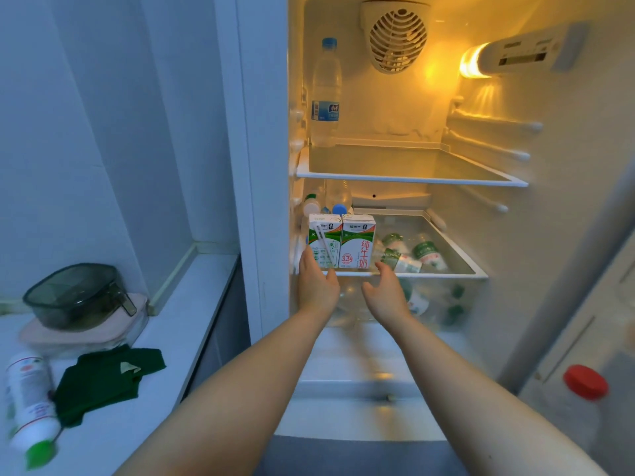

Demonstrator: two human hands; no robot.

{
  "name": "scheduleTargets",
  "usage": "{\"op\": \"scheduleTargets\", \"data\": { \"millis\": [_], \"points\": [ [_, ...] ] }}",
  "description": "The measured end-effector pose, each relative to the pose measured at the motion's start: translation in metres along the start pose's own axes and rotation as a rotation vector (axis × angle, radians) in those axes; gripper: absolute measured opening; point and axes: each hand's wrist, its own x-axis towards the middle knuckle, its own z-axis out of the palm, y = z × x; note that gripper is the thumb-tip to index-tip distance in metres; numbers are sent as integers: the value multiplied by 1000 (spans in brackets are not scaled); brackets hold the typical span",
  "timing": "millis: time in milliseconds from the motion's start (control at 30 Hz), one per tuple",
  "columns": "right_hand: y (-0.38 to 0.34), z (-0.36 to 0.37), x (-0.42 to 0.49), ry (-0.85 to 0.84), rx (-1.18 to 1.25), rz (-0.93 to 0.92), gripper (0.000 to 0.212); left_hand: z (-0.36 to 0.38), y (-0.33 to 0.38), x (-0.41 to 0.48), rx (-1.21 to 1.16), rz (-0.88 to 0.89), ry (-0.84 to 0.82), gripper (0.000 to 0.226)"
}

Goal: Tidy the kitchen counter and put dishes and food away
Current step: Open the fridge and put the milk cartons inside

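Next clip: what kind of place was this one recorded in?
Most likely a home kitchen: an open, lit white fridge with glass shelves holds two green-and-white milk cartons and a clear plastic water bottle, and a white counter beside it carries a dark translucent bowl.

Fridge fittings and stored bottles.
A round fan grille [398,36] sat high on the back wall, with a lit lamp [476,61] to its right. A water bottle [325,94] stood upright at the left end of the top shelf [412,178]. A red-capped bottle [585,382] showed, blurred, at lower right.
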Motion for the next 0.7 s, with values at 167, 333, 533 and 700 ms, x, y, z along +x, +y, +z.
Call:
{"op": "scheduleTargets", "data": {
  "millis": [167,333,533,700],
  "points": [
    [-7,-5,-42,8,-71,-25,54,-34,8,-45,40,21,-113,60],
    [-12,-11,-99,-12,-107,-11,55,-75,14,-101,99,34,-215,50],
    [-10,-26,-184,-14,-153,-15,52,-106,10,-179,174,-2,-241,39],
    [-3,-50,-244,-7,-228,-16,51,-119,19,-238,209,11,-240,37]
  ]
}}
